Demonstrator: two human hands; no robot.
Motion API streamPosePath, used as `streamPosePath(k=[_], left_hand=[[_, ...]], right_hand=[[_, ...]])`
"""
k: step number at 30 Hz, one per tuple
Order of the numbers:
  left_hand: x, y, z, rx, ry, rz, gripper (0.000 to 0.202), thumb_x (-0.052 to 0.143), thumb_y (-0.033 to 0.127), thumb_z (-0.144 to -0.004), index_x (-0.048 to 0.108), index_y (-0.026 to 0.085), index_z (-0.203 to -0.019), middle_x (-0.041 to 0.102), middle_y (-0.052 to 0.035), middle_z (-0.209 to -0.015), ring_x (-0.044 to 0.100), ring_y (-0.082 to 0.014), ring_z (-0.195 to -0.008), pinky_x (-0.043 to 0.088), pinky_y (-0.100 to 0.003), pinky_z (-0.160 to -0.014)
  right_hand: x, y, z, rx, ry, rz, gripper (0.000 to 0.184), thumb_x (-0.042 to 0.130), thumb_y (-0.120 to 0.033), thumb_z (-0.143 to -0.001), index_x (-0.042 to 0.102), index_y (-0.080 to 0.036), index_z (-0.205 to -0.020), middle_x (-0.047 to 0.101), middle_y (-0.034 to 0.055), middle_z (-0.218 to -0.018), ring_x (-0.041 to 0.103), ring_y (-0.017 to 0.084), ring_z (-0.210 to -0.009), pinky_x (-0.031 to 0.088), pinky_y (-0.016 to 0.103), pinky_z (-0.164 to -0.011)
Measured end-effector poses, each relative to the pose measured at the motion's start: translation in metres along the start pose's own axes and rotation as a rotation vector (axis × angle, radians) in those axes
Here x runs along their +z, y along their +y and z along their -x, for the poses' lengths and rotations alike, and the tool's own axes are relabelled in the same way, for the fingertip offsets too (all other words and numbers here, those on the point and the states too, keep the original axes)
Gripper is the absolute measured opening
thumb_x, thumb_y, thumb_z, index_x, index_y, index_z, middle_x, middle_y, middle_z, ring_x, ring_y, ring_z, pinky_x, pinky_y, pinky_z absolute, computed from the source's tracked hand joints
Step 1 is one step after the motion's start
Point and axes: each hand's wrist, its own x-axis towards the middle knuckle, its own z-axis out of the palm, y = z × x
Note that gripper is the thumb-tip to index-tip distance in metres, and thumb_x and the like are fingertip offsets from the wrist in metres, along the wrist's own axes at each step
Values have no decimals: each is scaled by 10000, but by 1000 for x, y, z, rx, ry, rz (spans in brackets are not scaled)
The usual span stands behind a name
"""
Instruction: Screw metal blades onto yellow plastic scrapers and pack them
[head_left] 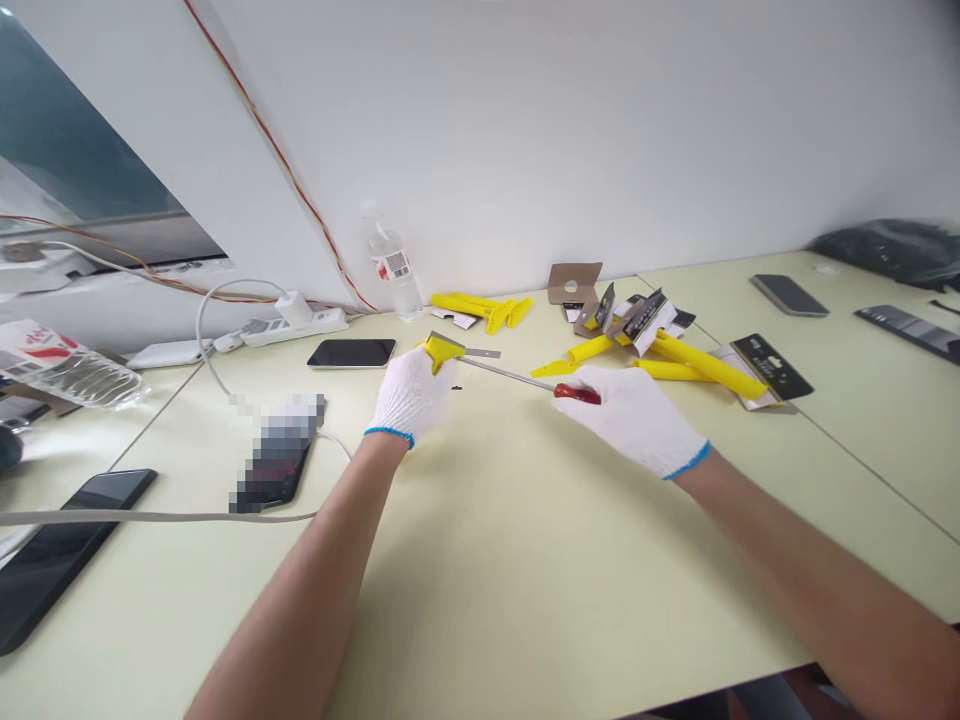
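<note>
Both hands wear white knit gloves with blue cuffs. My left hand [410, 392] is closed around a yellow scraper [444, 350], whose head pokes out above the fingers; its handle is hidden in the glove. A thin flat metal blade [482, 352] extends to the right of the scraper head. My right hand [631, 412] grips a screwdriver [577, 394] by its red handle. The screwdriver's long shaft points left, its tip close to the scraper head; whether they touch I cannot tell. A small dark piece [457, 388] lies on the table just below the shaft.
Yellow scrapers [709, 362] with cardboard packaging [646, 322] lie in a pile at the right. More yellow scrapers [487, 308] rest near the wall beside a water bottle [394, 262]. Phones [352, 352], a power strip [296, 328] and cables [157, 517] occupy the left side.
</note>
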Motion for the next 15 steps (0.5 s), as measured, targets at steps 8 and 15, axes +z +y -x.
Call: streamPosePath(k=[8, 15], left_hand=[[-3, -1, 0, -5, 4, 12, 208, 548, 368, -926, 553, 202, -801, 663, -55, -788, 536, -153, -663, 383, -274, -637], [-4, -7, -2, -16, 13, 38, 225, 556, 390, -919, 538, 208, -789, 635, -33, -724, 506, -138, -618, 362, -269, -603]], right_hand=[[-7, 0, -3, 207, -422, -480, 463, 487, -625, -1010, 647, -205, -896, 535, -7, -653, 304, 95, -453, 247, 270, -452], [12, 4, -2, -8, -9, -62, 285, 646, -467, -960, 678, -200, -865, 685, 35, -809, 609, 182, -723, 405, 292, -641]])
